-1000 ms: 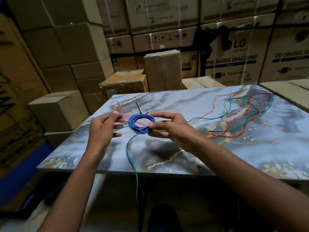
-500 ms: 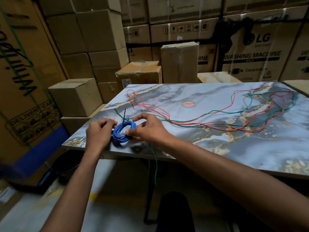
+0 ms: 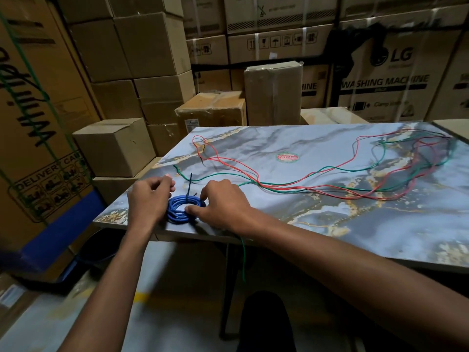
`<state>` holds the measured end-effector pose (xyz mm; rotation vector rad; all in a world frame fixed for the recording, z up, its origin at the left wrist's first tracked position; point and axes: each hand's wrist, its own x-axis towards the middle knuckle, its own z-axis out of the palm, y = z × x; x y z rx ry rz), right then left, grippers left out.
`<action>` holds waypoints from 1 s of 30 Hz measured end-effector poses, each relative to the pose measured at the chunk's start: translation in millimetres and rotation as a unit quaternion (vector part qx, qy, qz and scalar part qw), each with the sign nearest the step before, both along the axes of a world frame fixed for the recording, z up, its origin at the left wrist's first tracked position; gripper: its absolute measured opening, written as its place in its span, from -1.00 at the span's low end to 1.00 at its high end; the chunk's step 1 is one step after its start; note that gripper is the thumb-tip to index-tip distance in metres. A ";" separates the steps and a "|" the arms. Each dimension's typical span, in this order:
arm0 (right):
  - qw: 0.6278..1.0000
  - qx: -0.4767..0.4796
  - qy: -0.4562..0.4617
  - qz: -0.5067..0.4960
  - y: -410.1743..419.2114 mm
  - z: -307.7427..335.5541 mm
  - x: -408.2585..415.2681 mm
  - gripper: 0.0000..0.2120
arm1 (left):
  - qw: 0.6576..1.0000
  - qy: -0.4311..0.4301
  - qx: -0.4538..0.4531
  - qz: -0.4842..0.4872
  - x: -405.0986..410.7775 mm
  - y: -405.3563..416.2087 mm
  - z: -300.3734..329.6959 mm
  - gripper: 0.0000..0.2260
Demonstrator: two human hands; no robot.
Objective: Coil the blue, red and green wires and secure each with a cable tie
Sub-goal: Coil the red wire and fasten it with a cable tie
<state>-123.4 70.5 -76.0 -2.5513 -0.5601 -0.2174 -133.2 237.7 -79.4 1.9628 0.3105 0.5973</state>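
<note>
Blue wire coil (image 3: 183, 209): wound in a flat ring, lying on the near left corner of the table, left of frame centre, between the two hands.
Cable tie (image 3: 189, 187): dark strap, wrapped over the far side of the blue wire coil, free tail standing upright above it.
Left hand (image 3: 149, 199): curled against the left side of the coil, fingers folded in; whether gripping the wire or merely pressing on it cannot be told.
Right hand (image 3: 223, 205): laid over the right side of the coil, thumb and fingertips pinched narrow on its strands.
Red wire (image 3: 284, 187): loose, uncoiled, looping from the far left part of the tabletop across the middle to a tangle at the right of the frame.
Green wire (image 3: 317, 171): loose, uncoiled, running beside and across the red wire; one end near the coil at left, another length hanging over the near table edge, lower centre.
Table (image 3: 330, 224): marble-patterned slab in grey, white and gold, filling the middle and right of the frame.
Sticker (image 3: 287, 157): round, red and green, on the tabletop at centre, well apart from the hands.
Cardboard boxes (image 3: 114, 146): stacked behind and left of the table.
Washing machine carton (image 3: 385, 85): upper right, printed LG.
</note>
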 end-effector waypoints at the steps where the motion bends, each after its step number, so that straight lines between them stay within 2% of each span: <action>1: 1.000 -0.001 -0.006 0.001 -1.4 -0.7 1.2 -0.53 | 1.000 0.001 0.009 0.001 0.3 -2.0 0.9 -0.79; 6: 0.998 0.056 -0.023 -0.011 -27.7 8.8 9.7 -0.52 | 0.998 -0.011 0.058 0.003 4.6 -12.8 7.9 -0.77; 9: 0.997 0.063 -0.019 -0.038 -56.5 13.6 19.4 -0.62 | 0.995 -0.023 0.096 0.025 9.5 -21.7 12.4 -0.74; 13: 0.994 0.060 -0.015 -0.086 -93.8 6.8 35.3 -0.73 | 0.990 -0.026 0.136 0.015 14.1 -39.4 17.8 -0.80; 16: 0.994 0.041 -0.032 -0.094 -117.5 -1.3 41.7 -0.77 | 0.989 -0.037 0.144 -0.021 17.6 -55.0 22.2 -0.85; 20: 0.990 -0.029 -0.082 -0.113 -134.6 -10.0 44.6 -0.65 | 0.976 -0.026 0.182 -0.119 28.7 -75.7 22.4 -0.92; 23: 0.985 -0.066 -0.092 -0.127 -145.2 -12.8 50.5 -0.67 | 0.951 0.046 0.252 -0.172 40.8 -92.3 17.6 -0.70; 26: 0.984 -0.085 -0.102 -0.116 -155.6 -11.7 53.3 -0.73 | 0.907 0.130 0.344 -0.206 50.0 -107.1 11.5 -0.47; 30: 0.978 -0.123 -0.119 -0.117 -171.1 -4.1 52.8 -0.80 | 0.893 0.186 0.352 -0.210 57.8 -122.6 6.9 -0.28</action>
